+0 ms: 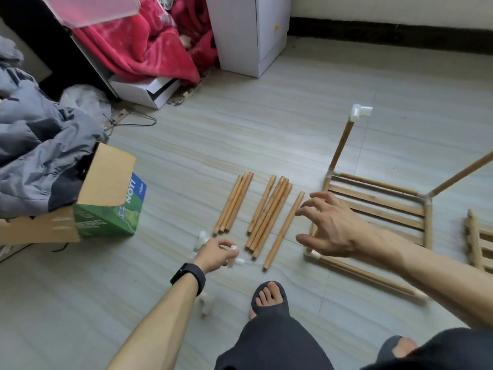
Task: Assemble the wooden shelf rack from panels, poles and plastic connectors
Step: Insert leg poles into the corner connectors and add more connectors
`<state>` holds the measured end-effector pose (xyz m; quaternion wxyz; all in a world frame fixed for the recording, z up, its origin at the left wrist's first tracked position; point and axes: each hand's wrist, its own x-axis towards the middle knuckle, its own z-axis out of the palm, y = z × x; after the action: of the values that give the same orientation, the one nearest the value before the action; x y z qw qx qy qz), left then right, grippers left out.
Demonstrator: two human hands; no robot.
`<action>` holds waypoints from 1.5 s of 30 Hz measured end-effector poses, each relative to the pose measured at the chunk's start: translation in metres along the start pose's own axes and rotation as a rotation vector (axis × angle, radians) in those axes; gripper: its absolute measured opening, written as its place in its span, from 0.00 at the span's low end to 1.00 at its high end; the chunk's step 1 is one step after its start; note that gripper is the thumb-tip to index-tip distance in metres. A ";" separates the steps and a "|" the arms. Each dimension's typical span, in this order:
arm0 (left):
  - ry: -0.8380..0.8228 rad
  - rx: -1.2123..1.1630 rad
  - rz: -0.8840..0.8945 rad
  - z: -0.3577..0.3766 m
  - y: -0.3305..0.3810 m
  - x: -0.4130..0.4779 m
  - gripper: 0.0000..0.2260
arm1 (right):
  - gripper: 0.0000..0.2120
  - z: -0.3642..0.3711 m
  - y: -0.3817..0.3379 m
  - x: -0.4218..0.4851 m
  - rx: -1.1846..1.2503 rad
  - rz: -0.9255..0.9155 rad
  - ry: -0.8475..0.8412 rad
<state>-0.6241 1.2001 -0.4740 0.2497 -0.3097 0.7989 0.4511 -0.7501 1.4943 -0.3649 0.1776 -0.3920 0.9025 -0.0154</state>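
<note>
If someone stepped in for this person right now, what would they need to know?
Left hand pinches a white connector. Right hand is open and holds nothing, spread between the loose poles and the slatted panel.
Done: that panel has corner connectors and poles fitted; one upright pole is capped by an elbow connector.
Left: the loose poles, a second panel, a spare connector.

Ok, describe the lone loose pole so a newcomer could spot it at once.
Find the half-built shelf frame on the floor. Left of it lie loose poles. The lone pole is nearest the frame, by the right hand, lying singly while the others lie bunched.
</note>
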 end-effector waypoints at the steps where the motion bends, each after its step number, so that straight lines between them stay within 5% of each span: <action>1: 0.011 -0.086 0.043 -0.009 0.020 -0.007 0.14 | 0.42 -0.006 -0.002 -0.002 0.056 0.008 -0.030; 6: 0.015 -0.407 0.331 -0.041 0.148 -0.057 0.17 | 0.35 -0.047 -0.002 -0.016 0.419 0.043 0.135; 11: -0.045 -0.389 0.581 -0.025 0.269 -0.110 0.16 | 0.33 -0.101 0.015 -0.050 1.111 0.174 0.485; 15: -0.123 -0.348 0.690 0.018 0.338 -0.138 0.12 | 0.17 -0.129 0.048 -0.082 1.376 0.223 0.760; 19: -0.241 -0.291 0.716 0.067 0.380 -0.149 0.12 | 0.05 -0.132 0.091 -0.116 1.479 0.319 0.910; 26: -0.505 -0.315 0.563 0.144 0.416 -0.126 0.13 | 0.14 -0.097 0.170 -0.143 1.668 0.435 0.843; 30: -0.567 -0.266 0.514 0.182 0.428 -0.092 0.11 | 0.10 -0.070 0.214 -0.141 1.644 0.530 0.942; 33: -0.401 0.001 0.638 0.199 0.437 -0.057 0.08 | 0.09 -0.057 0.257 -0.138 1.524 0.677 1.005; 36: 0.094 0.612 0.877 0.196 0.442 -0.011 0.13 | 0.08 -0.049 0.301 -0.134 1.444 0.784 0.987; 39: 0.423 0.811 0.875 0.174 0.443 0.028 0.21 | 0.08 -0.042 0.333 -0.125 1.411 0.858 0.956; 45: 0.491 0.768 0.608 0.124 0.438 0.083 0.28 | 0.13 -0.043 0.365 -0.103 1.617 0.910 0.923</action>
<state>-0.9813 1.4615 -0.3402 0.0095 -0.0477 0.9944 0.0935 -0.9561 1.8159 -0.3539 0.0134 0.2662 0.6658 -0.6969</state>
